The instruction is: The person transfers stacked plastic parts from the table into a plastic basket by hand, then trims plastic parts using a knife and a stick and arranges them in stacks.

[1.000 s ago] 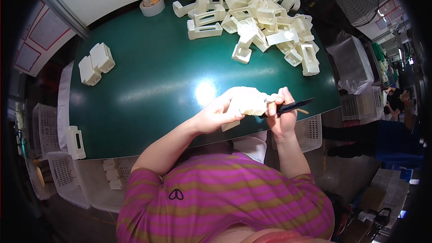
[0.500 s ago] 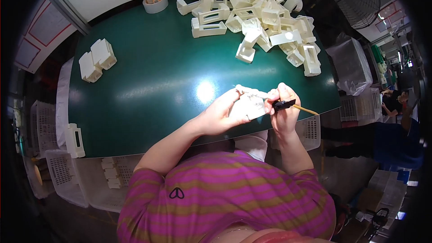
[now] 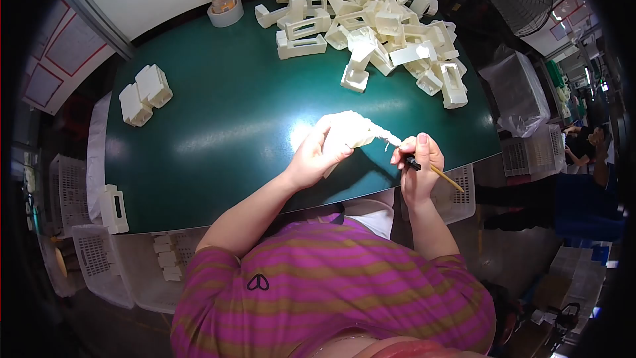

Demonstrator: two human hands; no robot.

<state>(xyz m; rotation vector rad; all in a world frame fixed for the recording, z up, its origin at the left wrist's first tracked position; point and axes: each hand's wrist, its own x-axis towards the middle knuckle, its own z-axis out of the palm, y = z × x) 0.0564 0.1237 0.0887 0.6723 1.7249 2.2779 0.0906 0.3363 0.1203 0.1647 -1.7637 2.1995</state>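
My left hand point(image 3: 311, 160) grips a pale, overexposed piece point(image 3: 346, 131), probably a plastic part, with its thumb on the near side. From the top of this piece a ragged white strip point(image 3: 383, 134), like twisted cloth or film, runs to the fingertips of my right hand point(image 3: 423, 169). Those fingers are closed on a thin yellow-brown stick point(image 3: 449, 179) and a small black object point(image 3: 413, 164). Whether stick and black object are one tool is hidden by the fingers. Both hands are just above the near edge of the green table point(image 3: 218, 172).
Cream plastic parts point(image 3: 387, 23) lie heaped at the back right. Two blocks point(image 3: 146, 95) sit at the left, and one slotted part point(image 3: 114, 209) at the left corner. A tape roll with a jar point(image 3: 225, 14) stands at the back. Crates point(image 3: 156, 288) are below; a person point(image 3: 583, 202) is at right.
My left hand has moved slightly left and up and tilted the pale piece. My right hand has drawn apart from it, the white strip now stretched between them.
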